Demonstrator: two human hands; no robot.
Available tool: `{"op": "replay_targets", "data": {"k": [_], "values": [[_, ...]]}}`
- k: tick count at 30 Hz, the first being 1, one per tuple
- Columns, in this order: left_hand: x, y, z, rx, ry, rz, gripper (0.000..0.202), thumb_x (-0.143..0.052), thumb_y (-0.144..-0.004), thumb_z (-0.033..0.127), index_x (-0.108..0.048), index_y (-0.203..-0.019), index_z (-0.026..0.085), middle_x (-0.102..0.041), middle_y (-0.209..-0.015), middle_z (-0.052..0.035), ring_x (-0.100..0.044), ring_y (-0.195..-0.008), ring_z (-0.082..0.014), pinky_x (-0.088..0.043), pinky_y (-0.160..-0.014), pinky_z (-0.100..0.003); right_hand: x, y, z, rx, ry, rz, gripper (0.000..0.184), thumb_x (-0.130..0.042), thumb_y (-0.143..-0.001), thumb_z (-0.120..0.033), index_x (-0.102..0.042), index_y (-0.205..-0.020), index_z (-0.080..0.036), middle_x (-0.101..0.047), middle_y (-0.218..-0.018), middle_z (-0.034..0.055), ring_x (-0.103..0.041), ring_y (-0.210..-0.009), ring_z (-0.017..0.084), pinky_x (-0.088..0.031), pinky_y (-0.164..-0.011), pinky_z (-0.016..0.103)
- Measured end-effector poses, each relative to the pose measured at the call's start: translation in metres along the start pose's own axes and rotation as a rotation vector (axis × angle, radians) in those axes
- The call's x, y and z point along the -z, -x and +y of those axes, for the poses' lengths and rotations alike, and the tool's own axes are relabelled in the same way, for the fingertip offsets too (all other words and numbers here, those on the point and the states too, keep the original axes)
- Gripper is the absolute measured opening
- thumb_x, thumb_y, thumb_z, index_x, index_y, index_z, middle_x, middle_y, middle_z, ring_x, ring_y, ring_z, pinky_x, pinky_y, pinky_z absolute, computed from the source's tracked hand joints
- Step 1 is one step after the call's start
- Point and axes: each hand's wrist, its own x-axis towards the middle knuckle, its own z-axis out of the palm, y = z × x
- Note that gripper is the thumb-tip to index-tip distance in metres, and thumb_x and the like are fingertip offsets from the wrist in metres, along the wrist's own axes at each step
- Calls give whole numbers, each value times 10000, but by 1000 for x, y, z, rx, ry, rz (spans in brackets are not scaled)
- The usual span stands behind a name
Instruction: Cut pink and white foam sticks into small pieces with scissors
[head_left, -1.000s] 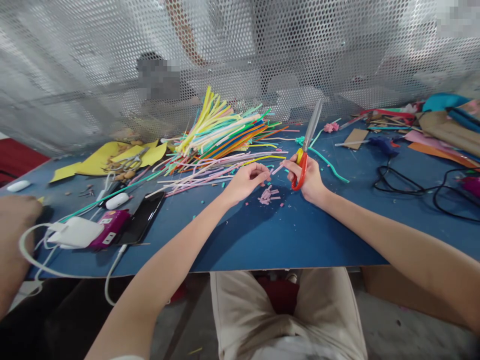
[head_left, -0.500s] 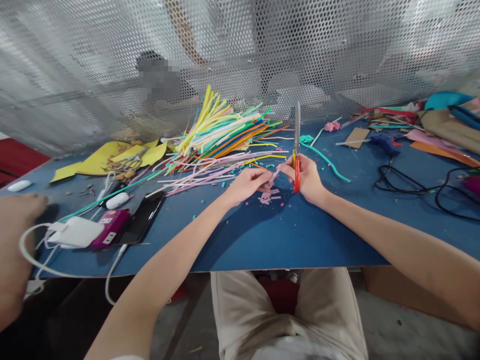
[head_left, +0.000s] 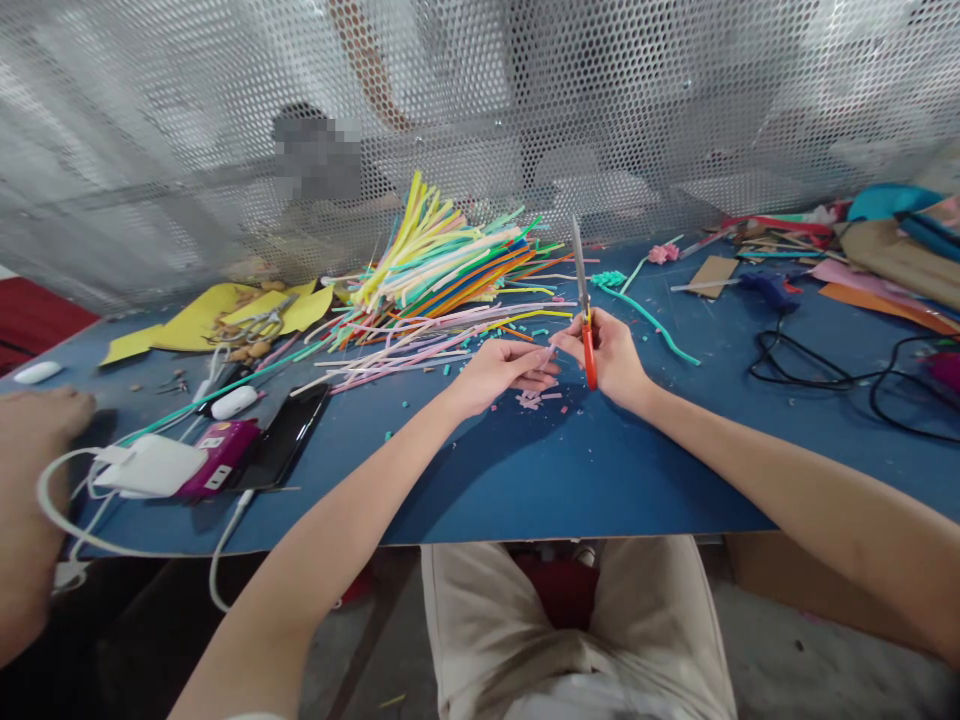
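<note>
My right hand (head_left: 611, 355) holds scissors (head_left: 589, 350) with orange-red handles, their blades pointing up and away from me. Its thumb and fingertip also meet a short pale pink pipe cleaner piece (head_left: 551, 352), pinched at the other end by my left hand (head_left: 491, 375). Under my left fingers lies a small heap of pink cut pieces (head_left: 534, 399) on the blue table (head_left: 510, 490). Just beyond my hands, pink and yellow pipe cleaners (head_left: 450, 325) lie loose in front of a big multicoloured bundle (head_left: 450, 260).
A phone (head_left: 281, 440), a purple power adapter (head_left: 225, 455) and white cables lie at left, near another person's arm (head_left: 30, 490). Yellow paper (head_left: 195, 315) bears another pair of scissors (head_left: 266, 318). At right are a blue glue gun (head_left: 769, 288) and black cord (head_left: 817, 375). Perforated metal (head_left: 600, 110) stands behind.
The scissors have tilted, their tips swinging left and slightly down. My left fingers have spread a little over the pink pieces, and the pinched piece has shifted slightly.
</note>
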Motion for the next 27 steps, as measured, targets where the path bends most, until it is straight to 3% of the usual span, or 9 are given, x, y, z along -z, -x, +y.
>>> {"op": "replay_targets", "data": {"k": [9, 16, 21, 25, 27], "values": [[-1, 3, 6, 25, -39, 1, 426, -809, -783, 489, -774, -1026, 141, -781, -987, -134, -754, -826, -180, -620, -781, -290, -1, -2, 6, 64, -1, 11, 386, -788, -753, -503, -530, -862, -237, -685, -839, 28, -645, -776, 196, -538, -790, 399], [1, 1, 3, -20, -29, 20, 439, -829, -760, 481, -753, -993, 116, -770, -963, -124, -721, -763, -140, -603, -759, -272, 1, 2, -8, 44, 5, -42, 391, -751, -788, -523, -501, -841, -228, -659, -849, 22, -526, -649, 134, -448, -595, 314], [5, -2, 5, -194, 15, 157, 412, -818, -767, 469, -744, -1011, 145, -756, -987, -76, -683, -756, -104, -585, -759, -253, 14, -1, -16, 93, 365, -160, 412, -744, -785, -542, -487, -776, -221, -515, -688, -27, -426, -608, 126, -355, -577, 303], [8, 0, 12, -294, -28, 285, 407, -783, -784, 500, -747, -1012, 165, -754, -922, -53, -598, -632, -80, -536, -611, -225, 21, -4, -15, 102, 554, -252, 373, -630, -864, -575, -495, -906, -230, -601, -796, 10, -497, -665, 163, -367, -622, 319], [11, 1, 15, -340, -69, 315, 379, -773, -791, 493, -752, -981, 166, -751, -863, -46, -570, -600, -80, -491, -557, -210, 22, -4, -16, 100, 642, -281, 387, -620, -860, -595, -485, -858, -232, -604, -787, 21, -488, -650, 166, -338, -598, 314]]}}
